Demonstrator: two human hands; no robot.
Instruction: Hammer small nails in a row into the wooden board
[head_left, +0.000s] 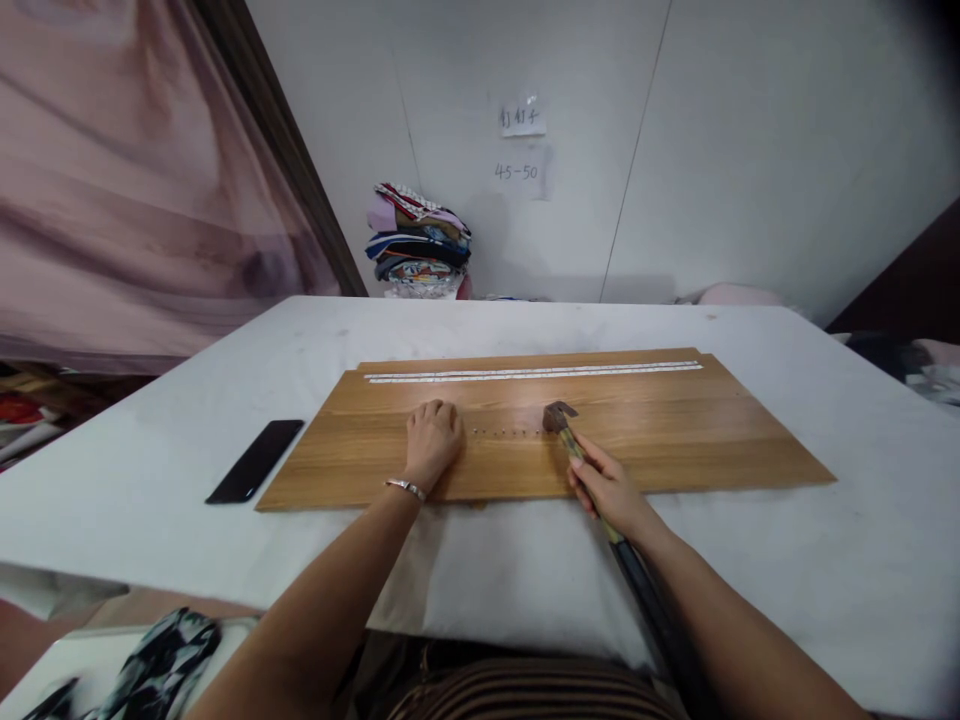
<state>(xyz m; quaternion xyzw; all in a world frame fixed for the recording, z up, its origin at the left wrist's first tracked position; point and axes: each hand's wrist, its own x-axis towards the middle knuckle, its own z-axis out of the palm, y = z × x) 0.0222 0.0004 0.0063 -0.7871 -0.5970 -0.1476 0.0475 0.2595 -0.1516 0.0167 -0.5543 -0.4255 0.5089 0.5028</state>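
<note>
A wooden board (637, 440) lies flat on the white table, with a short row of small nails (504, 433) standing in its middle. My right hand (606, 490) is closed around the handle of a claw hammer (559, 416). The hammer's head is over the board, just right of the nail row, and its long dark grip runs back under my forearm. Left of the nails, my left hand (433, 438) rests on the board with its fingers curled together. Whatever is under those fingers, if anything, is hidden.
Two white marked strips (532, 373) run along the board's far edge. A black phone (255, 461) lies on the table (150, 450) left of the board. Folded cloths (418, 240) are stacked at the back by the wall. A pink curtain (135, 180) hangs at left.
</note>
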